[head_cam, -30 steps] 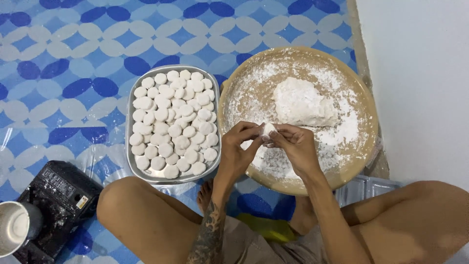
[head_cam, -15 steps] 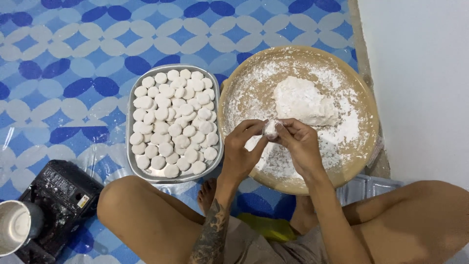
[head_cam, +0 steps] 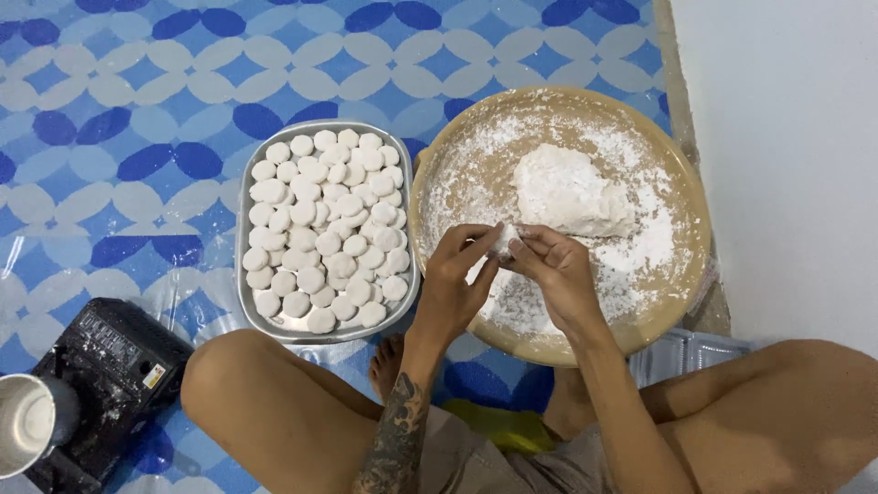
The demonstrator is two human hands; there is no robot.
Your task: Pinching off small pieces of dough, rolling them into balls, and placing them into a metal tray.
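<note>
Both hands had come lower over the round floured tray [head_cam: 677,174]; the left hand [head_cam: 455,285] and right hand [head_cam: 560,273] pinched a small dough piece [head_cam: 504,240] narrowly, shaping it near the near edge.

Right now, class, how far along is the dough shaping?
Done: the metal tray is nearly full of flat dough discs. In hand: the left hand and right hand pinch a small dough piece. Left: the dough mound on the floured round board.
</note>
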